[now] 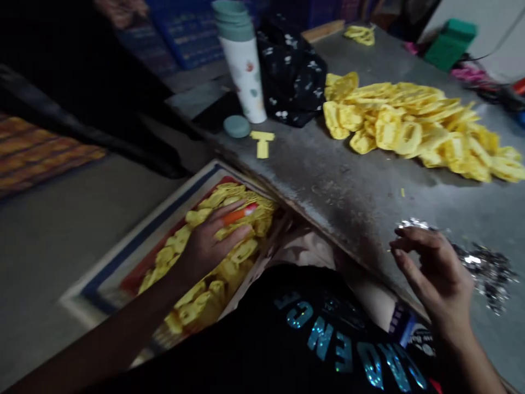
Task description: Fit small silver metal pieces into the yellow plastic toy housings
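Note:
My left hand reaches over a box filled with yellow moulded pieces. Its fingers are stretched out and the thumb stands apart; one finger wears an orange cover. Whether it touches the pieces beneath is hard to see. Above the grey table, my right hand is curled, thumb and fingertips drawn together; anything between them is too small to make out. Right beside that hand lies a heap of small shiny metal parts. Farther back on the table spreads a large pile of similar yellow pieces.
A white tumbler with green cups on top stands by a black patterned bag. Nearby are a round grey-green lid and two yellow strips. A green box sits at the back. A dark-clothed person is at left.

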The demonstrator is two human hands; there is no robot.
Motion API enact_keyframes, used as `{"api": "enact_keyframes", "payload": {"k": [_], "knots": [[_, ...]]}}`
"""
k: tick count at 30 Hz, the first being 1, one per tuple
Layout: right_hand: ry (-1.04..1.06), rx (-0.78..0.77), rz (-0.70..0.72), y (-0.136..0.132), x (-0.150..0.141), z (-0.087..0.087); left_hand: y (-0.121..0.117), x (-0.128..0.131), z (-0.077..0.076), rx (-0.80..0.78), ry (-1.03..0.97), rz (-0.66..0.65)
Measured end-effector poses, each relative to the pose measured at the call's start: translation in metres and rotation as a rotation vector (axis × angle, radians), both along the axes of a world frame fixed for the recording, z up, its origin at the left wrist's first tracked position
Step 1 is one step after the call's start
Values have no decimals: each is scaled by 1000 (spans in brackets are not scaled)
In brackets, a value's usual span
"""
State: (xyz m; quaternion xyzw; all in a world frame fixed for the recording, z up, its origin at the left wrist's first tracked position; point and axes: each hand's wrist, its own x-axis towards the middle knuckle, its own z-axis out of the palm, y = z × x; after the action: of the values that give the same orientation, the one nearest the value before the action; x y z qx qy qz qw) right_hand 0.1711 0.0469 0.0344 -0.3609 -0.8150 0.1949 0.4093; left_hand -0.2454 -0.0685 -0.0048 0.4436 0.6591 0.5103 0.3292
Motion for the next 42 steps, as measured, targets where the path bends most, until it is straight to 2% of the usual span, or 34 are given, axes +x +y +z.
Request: {"api": "enact_keyframes", "payload": {"k": [3, 5, 7, 10, 13, 17, 21, 23, 26, 28, 30, 34, 36, 39, 42], "knots": [[54, -152, 104, 2, -30, 10, 37, 58, 30, 27, -312, -124], [135, -255, 176, 1, -52, 16, 55, 97, 42, 5, -737, -257], [235, -324, 208, 1, -67, 20, 62, 125, 46, -33, -963, -335], [324, -327, 201, 0, -72, 20, 62, 146, 45, -89, -1048, -401], [352, -283, 181, -5, -65, 18, 59, 152, 42, -100, -1051, -448], [404, -262, 129, -14, -58, 15, 55, 159, 42, -88, -980, -438], [357, -104, 36, -19, -53, 16, 51, 164, 44, -32, -851, -470], [319, -63, 26, -20, -49, 18, 49, 163, 47, 34, -714, -529], [318, -103, 49, -24, -43, 20, 47, 159, 51, 156, -397, -576], [349, -141, 63, -26, -41, 20, 46, 158, 52, 200, -268, -592], [411, -210, 76, -28, -41, 17, 45, 159, 51, 179, -308, -619], [588, -376, 105, -29, -44, 6, 43, 166, 47, 53, -579, -672], [670, -402, 106, -27, -42, 1, 43, 169, 47, 5, -695, -657], [637, -295, 25, -27, -32, 5, 42, 168, 48, 20, -715, -605], [335, -58, 7, -30, -24, 20, 41, 164, 49, 154, -490, -643]]}}
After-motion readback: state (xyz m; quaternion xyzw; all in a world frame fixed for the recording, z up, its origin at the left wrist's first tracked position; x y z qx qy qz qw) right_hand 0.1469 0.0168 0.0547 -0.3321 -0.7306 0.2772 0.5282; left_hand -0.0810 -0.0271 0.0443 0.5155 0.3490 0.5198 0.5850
